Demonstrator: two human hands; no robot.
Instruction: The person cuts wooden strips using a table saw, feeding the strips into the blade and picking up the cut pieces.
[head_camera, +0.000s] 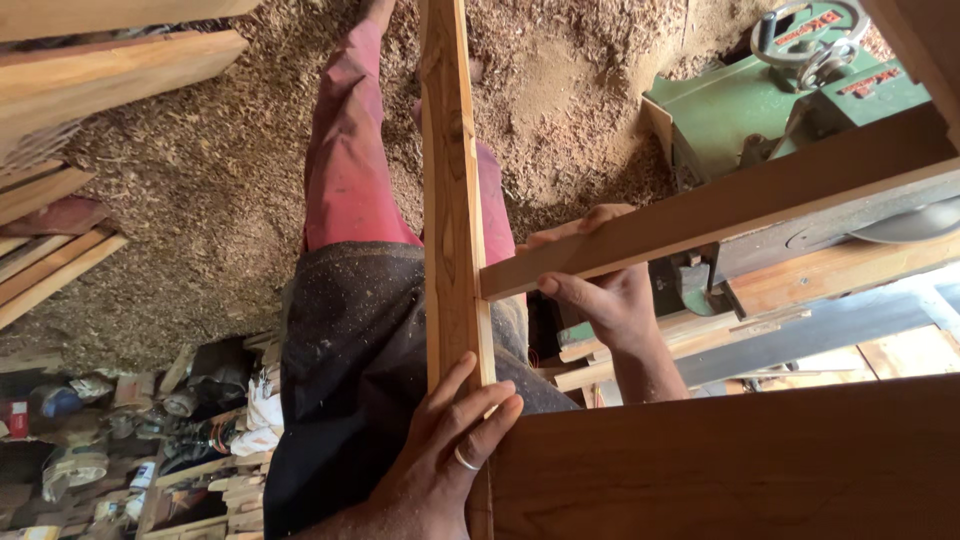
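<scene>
Upright rail (447, 190): a narrow, light-coloured wooden strip; its long axis runs from the top centre of the frame down to the lower centre, nearly vertical in the picture, where it meets the wide panel.

Cross rail (700, 215): a second strip, its long axis sloping from the upper right down to the centre; its squared end butts against the right edge of the upright rail, forming a near right angle.

Left hand (445, 455): lower centre; fingers close together and wrapped over the foot of the upright rail, thumb apart on the left side, a ring on one finger. The grip appears to pin the strip against the panel edge.

Right hand (600, 290): centre right; fingers curled around the cross rail just beside the joint, thumb beneath, apparently steadying the butt end against the upright.

Wide panel (730, 470): dark brown board filling the lower right.

Green machine (780, 100): upper right, with a handwheel, behind the cross rail.

Sawdust floor (200, 180): upper left, wood shavings covering it.

Stacked planks (60, 250): left edge.

Red trousers (345, 150): the person's legs, upper centre, behind the upright rail.
</scene>
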